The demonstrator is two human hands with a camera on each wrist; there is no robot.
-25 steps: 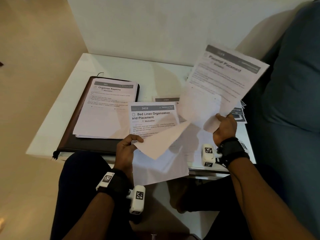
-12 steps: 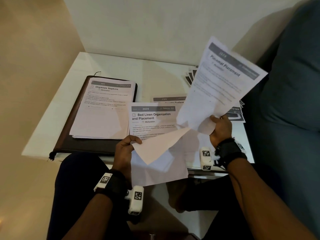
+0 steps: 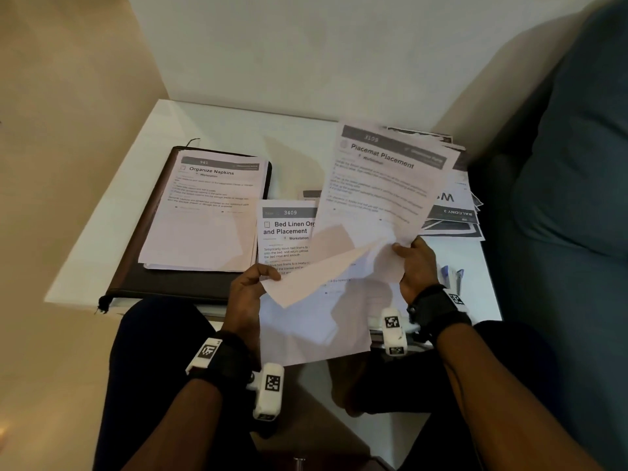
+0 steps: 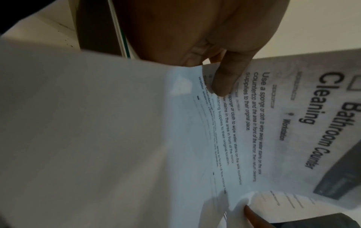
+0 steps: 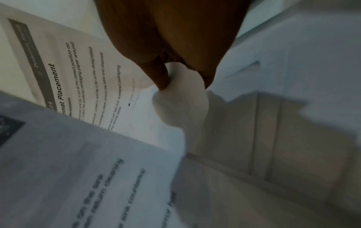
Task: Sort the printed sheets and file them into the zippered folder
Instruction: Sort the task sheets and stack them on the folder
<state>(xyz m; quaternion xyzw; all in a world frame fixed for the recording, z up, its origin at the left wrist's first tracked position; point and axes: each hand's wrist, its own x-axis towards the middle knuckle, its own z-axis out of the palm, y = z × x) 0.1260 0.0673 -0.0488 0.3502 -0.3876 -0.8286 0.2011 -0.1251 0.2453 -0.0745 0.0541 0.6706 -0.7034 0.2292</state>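
A dark zippered folder (image 3: 163,283) lies closed on the left of the white table (image 3: 102,232), with a stack topped by the "Organize Napkins" sheet (image 3: 210,212) on it. My left hand (image 3: 251,283) pinches the lower left of a loose stack topped by the "Bed Linen" sheet (image 3: 289,232), with one sheet's corner bent up. In the left wrist view its thumb (image 4: 224,80) presses a "Bathroom Counter Cleaning" sheet (image 4: 293,123). My right hand (image 3: 416,263) grips the crumpled bottom edge of the "Placemat Placement" sheet (image 3: 380,185), held above the stack. In the right wrist view the fingers (image 5: 162,77) pinch that sheet (image 5: 78,69).
More printed sheets and dark cards (image 3: 455,212) are fanned at the table's right rear. Two pens (image 3: 452,277) lie near the right edge. A teal sofa (image 3: 577,198) stands on the right and a wall behind. My knees are below the table's front edge.
My right hand has lowered the Placemat sheet and swung it left, over the stack. My left hand keeps its pinch in about the same place.
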